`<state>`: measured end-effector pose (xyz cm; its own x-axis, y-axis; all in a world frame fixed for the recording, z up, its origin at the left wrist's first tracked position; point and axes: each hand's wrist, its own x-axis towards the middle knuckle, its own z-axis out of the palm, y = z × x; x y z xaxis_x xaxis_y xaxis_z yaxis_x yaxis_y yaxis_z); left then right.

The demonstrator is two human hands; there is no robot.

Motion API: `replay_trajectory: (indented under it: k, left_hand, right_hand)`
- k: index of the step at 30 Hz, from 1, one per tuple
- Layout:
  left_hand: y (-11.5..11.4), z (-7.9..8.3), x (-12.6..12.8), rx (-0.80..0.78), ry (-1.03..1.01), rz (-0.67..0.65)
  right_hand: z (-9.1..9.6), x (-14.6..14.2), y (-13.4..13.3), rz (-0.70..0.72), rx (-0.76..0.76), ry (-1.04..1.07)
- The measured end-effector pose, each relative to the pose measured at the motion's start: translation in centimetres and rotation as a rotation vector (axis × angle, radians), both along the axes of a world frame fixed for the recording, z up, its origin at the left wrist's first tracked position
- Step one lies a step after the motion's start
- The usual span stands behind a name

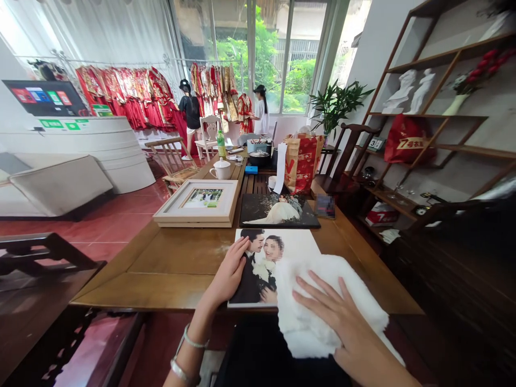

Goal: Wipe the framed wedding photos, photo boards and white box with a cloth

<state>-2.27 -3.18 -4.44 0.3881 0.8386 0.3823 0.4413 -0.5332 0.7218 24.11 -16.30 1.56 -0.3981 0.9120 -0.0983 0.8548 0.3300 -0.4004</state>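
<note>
A wedding photo panel [250,282] of a couple lies flat at the table's near edge. My left hand [230,269] rests along its left side, fingers stretched out over the upper left part. Spread across the panel's right half is a white cloth [363,282], which hangs past the near edge of the table. On top of the cloth lies my right hand [327,306], palm down with fingers apart. The cloth hides the panel's lower right. Just beyond is a dark photo panel [278,210] showing a white gown.
Stacked white-matted frames [197,201] sit on the wooden table [161,279], left of the dark panel. Farther back stand a lidded white mug [221,169], a green bottle [221,143] and a red-and-tan paper bag [300,161]. Two people are near the red garments [124,97].
</note>
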Motion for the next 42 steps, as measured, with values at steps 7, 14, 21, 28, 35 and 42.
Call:
replay_trajectory:
  k: [7,14,21,28,35,42]
  left_hand:
    - [0.0,0.1,-0.2,-0.006,0.011,-0.011]
    - [0.1,-0.3,-0.2,-0.010,0.007,-0.006]
    - [0.1,-0.4,0.0,-0.007,-0.003,0.000]
    - [0.3,-0.4,-0.2,0.015,-0.005,-0.015]
    - [0.2,-0.3,-0.2,0.014,0.005,-0.025]
    - [0.3,-0.6,-0.3,0.014,-0.010,-0.024]
  right_hand:
    - [0.9,0.4,9.4,0.062,0.029,0.093]
    - [0.7,-0.2,14.0,-0.029,0.085,0.030]
    - [-0.4,-1.3,3.0,0.096,0.045,0.036]
    - [-0.6,-1.4,2.1,0.126,0.052,0.071]
    - [-0.6,-1.5,13.1,-0.063,0.160,0.037]
    - [-0.2,-4.1,7.8,0.071,0.159,0.022]
